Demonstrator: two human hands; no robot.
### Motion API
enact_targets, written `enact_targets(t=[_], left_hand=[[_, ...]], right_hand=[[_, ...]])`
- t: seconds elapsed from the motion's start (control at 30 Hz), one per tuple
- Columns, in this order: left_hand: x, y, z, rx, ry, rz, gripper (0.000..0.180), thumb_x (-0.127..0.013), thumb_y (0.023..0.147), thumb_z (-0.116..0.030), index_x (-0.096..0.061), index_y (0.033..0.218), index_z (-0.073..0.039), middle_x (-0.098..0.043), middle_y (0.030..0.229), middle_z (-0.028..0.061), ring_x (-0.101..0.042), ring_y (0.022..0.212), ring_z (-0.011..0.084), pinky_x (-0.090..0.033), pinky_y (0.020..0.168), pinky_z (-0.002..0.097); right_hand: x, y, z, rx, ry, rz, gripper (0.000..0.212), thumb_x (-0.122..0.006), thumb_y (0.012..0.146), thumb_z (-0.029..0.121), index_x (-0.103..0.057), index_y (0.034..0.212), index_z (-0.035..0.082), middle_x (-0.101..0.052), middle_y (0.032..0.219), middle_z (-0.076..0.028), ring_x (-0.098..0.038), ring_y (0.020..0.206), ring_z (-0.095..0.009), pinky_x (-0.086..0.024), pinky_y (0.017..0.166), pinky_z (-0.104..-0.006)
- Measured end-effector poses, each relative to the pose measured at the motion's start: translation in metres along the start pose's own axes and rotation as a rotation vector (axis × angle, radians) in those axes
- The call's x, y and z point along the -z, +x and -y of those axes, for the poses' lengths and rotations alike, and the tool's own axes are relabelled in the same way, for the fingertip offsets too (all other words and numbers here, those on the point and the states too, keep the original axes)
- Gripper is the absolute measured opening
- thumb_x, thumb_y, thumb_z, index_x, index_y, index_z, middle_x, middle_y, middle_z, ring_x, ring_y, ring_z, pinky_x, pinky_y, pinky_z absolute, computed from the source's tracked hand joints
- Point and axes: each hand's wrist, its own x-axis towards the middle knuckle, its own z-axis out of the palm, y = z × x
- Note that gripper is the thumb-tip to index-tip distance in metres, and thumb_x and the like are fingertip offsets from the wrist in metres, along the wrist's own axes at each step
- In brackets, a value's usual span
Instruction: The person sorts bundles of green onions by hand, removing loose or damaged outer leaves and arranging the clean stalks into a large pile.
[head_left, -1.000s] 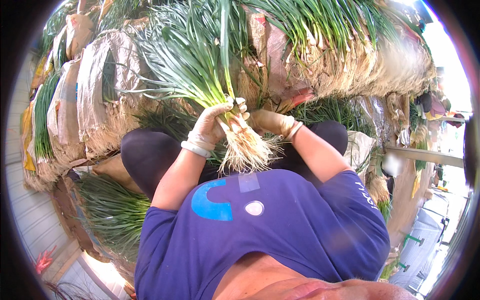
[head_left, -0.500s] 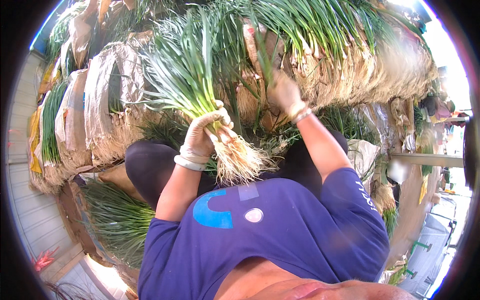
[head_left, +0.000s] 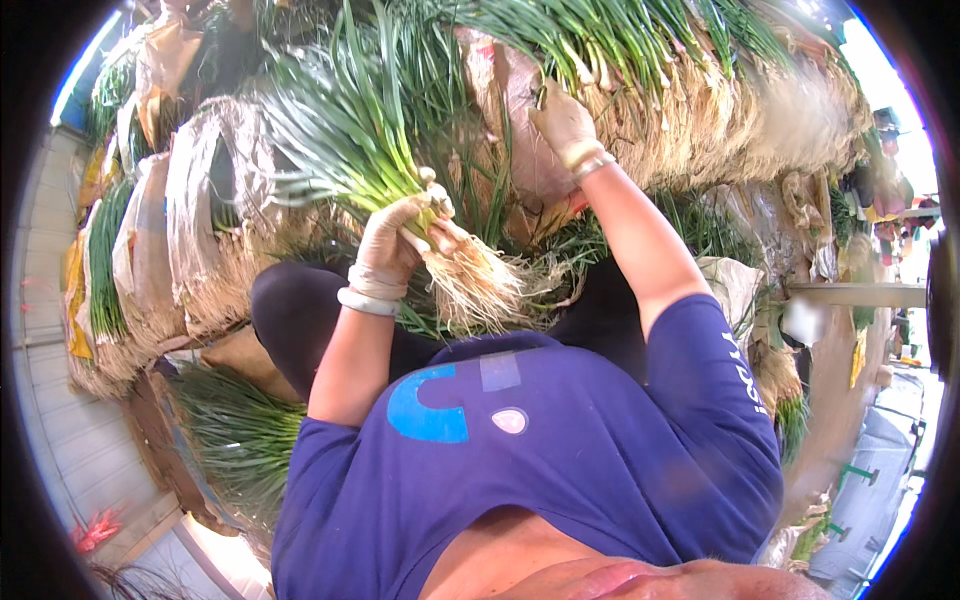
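My left hand [head_left: 390, 240], in a pale glove with a white band at the wrist, is closed round a bunch of green onions [head_left: 385, 165]. Their leaves fan up and to the left, and the pale roots [head_left: 475, 285] hang to the right below the fist. My right hand [head_left: 565, 125], gloved too, reaches away to the near left end of a big pile of green onions [head_left: 640, 60]. Its fingers are curled by the stalks there; what they hold, if anything, is too small to make out.
Wrapped bundles of green onions [head_left: 205, 200] stand to the left. More green onions [head_left: 235, 440] lie beside my left knee. Loose leaves [head_left: 560, 285] cover the ground between my legs. A pale beam [head_left: 860, 295] juts in at the right, and a white panelled wall [head_left: 60, 380] rises at the left.
My right hand has moved up and away to the pile's edge, and the green leaves blurred above it no longer show there. My left hand, still holding the bunch, has shifted slightly left.
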Motion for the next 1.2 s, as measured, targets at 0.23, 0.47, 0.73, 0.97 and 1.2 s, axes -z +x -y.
enact_targets(t=[0.23,0.47,0.73,0.97,1.2], left_hand=[[0.009,0.006,-0.006,0.004,-0.024,0.008,0.048,-0.063,0.076,-0.012,-0.043,0.118,0.0,-0.056,0.092,0.0112,-0.058,0.083,0.0275,-0.051,0.071,0.0399],[-0.001,0.027,0.008,0.074,0.009,0.096,0.058,-0.063,0.075,-0.012,-0.041,0.125,0.007,-0.056,0.092,0.0126,-0.058,0.082,0.0246,-0.051,0.072,0.0327],[-0.008,0.048,0.045,0.143,-0.042,0.085,0.052,-0.064,0.076,-0.013,-0.044,0.122,0.002,-0.057,0.099,0.0112,-0.058,0.088,0.0245,-0.049,0.081,0.0387],[-0.013,0.045,0.056,0.233,-0.145,-0.026,0.039,-0.057,0.077,-0.004,-0.049,0.114,0.002,-0.06,0.095,0.0162,-0.06,0.079,0.0288,-0.054,0.071,0.0432],[-0.053,0.045,0.07,0.302,-0.061,0.073,0.034,-0.052,0.082,-0.01,-0.05,0.112,0.005,-0.048,0.128,0.0244,-0.056,0.106,0.0362,-0.051,0.084,0.041]], right_hand=[[-0.022,-0.008,0.011,-0.166,0.245,0.168,0.054,-0.053,0.079,0.004,-0.039,0.131,0.004,-0.062,0.094,-0.019,-0.063,0.084,-0.031,-0.05,0.074,-0.041],[-0.027,-0.203,-0.026,0.761,-0.003,1.145,0.035,-0.058,0.079,0.016,-0.053,0.114,0.011,-0.062,0.096,-0.011,-0.062,0.088,-0.029,-0.051,0.075,-0.0395],[0.067,-0.024,-0.101,0.127,-0.682,-0.186,0.014,-0.054,0.087,0.011,-0.057,0.099,0.005,-0.061,0.077,-0.007,-0.059,0.064,-0.019,-0.051,0.06,-0.0301],[0.098,-0.011,-0.08,-0.264,0.358,-0.043,0.031,-0.066,0.082,0.021,-0.056,0.105,0.002,-0.065,0.093,-0.009,-0.059,0.074,-0.017,-0.047,0.069,-0.0335],[0.067,-0.12,-0.01,0.161,0.458,-0.224,0.023,-0.064,0.082,0.008,-0.054,0.103,0.009,-0.063,0.084,-0.005,-0.064,0.073,-0.016,-0.053,0.066,-0.0263]])
